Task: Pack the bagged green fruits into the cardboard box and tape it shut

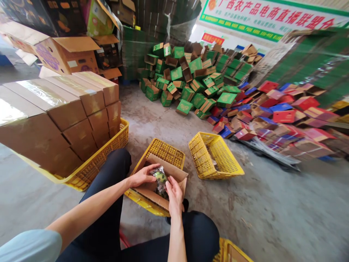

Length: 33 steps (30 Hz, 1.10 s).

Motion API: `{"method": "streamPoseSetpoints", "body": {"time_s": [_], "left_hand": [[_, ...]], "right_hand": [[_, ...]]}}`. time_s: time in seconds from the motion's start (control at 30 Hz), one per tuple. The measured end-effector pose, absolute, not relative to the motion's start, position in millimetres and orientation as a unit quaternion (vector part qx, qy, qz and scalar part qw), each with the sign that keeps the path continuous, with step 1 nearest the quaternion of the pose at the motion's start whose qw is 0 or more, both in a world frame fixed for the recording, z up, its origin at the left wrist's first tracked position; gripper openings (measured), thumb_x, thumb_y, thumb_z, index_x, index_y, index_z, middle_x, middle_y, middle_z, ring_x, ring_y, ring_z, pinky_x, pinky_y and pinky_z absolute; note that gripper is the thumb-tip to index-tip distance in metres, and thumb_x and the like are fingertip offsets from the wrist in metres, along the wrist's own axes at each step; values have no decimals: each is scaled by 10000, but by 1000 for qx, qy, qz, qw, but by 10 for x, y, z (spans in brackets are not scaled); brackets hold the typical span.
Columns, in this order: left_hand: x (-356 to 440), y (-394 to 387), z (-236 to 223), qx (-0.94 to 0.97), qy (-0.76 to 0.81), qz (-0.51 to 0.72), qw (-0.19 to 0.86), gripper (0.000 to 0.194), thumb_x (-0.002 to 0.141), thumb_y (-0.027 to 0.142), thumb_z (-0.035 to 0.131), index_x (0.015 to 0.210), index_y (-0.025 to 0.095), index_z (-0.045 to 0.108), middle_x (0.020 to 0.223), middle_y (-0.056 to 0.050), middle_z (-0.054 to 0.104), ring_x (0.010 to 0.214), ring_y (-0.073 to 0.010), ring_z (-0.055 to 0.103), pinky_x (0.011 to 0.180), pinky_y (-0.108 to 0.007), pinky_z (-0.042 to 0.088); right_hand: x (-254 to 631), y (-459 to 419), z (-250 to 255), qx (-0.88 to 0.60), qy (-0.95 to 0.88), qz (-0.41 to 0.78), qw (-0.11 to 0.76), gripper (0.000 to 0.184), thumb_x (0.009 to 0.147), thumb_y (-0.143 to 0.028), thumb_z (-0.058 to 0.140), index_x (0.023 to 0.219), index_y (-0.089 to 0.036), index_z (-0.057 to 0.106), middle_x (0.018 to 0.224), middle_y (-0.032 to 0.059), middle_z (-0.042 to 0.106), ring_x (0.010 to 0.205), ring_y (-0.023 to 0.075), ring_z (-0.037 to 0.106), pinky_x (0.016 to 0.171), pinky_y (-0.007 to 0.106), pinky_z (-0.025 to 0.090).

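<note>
Knees (200, 233): bent, set either side of the work
Right hand (173, 193): grip narrow, fingertips on the packet's right edge; how firmly they press, I cannot tell
Left hand (143, 175): grip narrow, thumb and fingers bent against the packet's left side, so the two hands hold it between them
Clear-wrapped packet (160, 177): green and dark inside, above the open box; it lies right of the left hand and just beyond the right fingertips, touching both, so neither hand is clearly nearer
Packet's long axis: seems to run away from the body, its far end tipped slightly left; crumpled film blurs which end is the front
Open cardboard box (177, 173): below the packet, flaps spread
Yellow crate (166, 151): under the box
Second yellow crate (215, 156): apart, to the right
Green cartons (188, 92): heaped on the floor (261, 203) well beyond
</note>
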State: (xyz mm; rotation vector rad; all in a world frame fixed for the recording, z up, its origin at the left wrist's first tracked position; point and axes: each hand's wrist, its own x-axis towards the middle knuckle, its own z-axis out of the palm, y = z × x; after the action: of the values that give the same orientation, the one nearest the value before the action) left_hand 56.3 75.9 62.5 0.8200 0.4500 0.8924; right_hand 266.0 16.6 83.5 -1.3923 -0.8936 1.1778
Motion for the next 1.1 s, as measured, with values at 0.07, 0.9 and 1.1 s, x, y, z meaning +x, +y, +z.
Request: {"method": "streamPoseSetpoints", "body": {"time_s": [0.07,0.9,1.1], "left_hand": [[559,754,650,382,211,407,802,908,729,247,940,1530,265,512,1433,-123,628,1256,-276,628,1073,-391,447],[593,736,634,463,282,361,759,538,694,366,961,1130,148,734,1091,-94,742,1041,-253,683,986,-393,480],[604,756,566,412,282,398,770,712,634,280,994,1272,191,689,1226,-122,695,1135,-269,658,1033,-434,480]], "right_hand": [[2649,182,842,-578,-383,505,513,641,730,-549,854,1260,-205,747,1282,135,750,1137,332,726,897,431,633],[2665,176,794,-585,-477,469,458,465,805,-575,786,1109,-223,799,1111,101,805,1024,298,748,968,431,582],[2694,188,773,-621,-406,436,509,479,737,-608,814,977,-193,819,955,99,817,876,284,758,824,391,624]]}}
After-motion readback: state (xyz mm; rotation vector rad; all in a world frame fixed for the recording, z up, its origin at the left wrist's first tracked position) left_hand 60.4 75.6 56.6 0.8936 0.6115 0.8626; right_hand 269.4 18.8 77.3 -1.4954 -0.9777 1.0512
